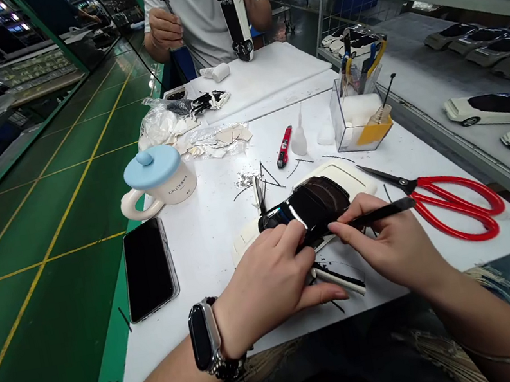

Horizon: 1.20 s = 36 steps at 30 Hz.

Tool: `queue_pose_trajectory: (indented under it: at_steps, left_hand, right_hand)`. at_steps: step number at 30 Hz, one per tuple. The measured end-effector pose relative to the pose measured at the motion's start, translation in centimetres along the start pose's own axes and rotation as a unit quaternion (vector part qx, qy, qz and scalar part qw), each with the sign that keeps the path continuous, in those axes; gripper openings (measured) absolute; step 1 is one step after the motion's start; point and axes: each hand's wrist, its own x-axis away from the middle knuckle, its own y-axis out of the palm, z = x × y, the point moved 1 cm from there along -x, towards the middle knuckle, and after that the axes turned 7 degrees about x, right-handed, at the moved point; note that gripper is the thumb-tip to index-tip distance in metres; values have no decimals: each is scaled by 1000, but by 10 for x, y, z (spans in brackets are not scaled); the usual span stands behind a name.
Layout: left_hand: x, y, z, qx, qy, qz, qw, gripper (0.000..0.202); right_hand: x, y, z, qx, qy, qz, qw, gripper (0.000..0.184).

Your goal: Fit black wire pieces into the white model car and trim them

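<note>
My left hand (pixel 269 273) grips a glossy black plastic car-body piece (pixel 304 209) from below and presses its near edge. That piece lies over a white model car body (pixel 345 177), which rests on the white table (pixel 211 276). My right hand (pixel 383 238) holds a slim black-handled tool (pixel 381 213), with its tip at the black piece. Thin black plastic strips and offcuts (pixel 338 278) lie just below my hands. Red-handled scissors (pixel 456 206) sit to the right of my right hand.
A co-worker's hands (pixel 164 29) hold a model car (pixel 232 12) across the table. A phone (pixel 148 269), a blue-lidded mug (pixel 157 178), a red utility knife (pixel 284 147), plastic wrappings (pixel 185 121) and an acrylic tool holder (pixel 360 118) stand on the table. Shelves of car bodies (pixel 490 109) run along the right.
</note>
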Motion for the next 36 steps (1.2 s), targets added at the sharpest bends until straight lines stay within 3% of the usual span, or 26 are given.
queue_pose_trajectory:
  at_steps: [4, 10, 25, 30, 36]
  left_hand:
    - [0, -1, 0, 1, -2, -3, 1000, 64]
    - [0, 0, 0, 5, -2, 0, 1000, 63]
    - [0, 0, 0, 6, -5, -5, 1000, 66]
    - [-1, -1, 0, 8, -7, -7, 1000, 65]
    - [-2, -4, 0, 23, -8, -24, 999, 63]
  right_hand:
    - [2, -1, -6, 5, -43, -13, 999, 11]
    - [3, -2, -4, -8, -20, 25, 999, 13]
    - [6, 0, -5, 10, -8, 1, 1000, 13]
    - [5, 3, -7, 14, -32, 0, 999, 13]
    - [-10, 5, -18, 81, -52, -61, 994, 9]
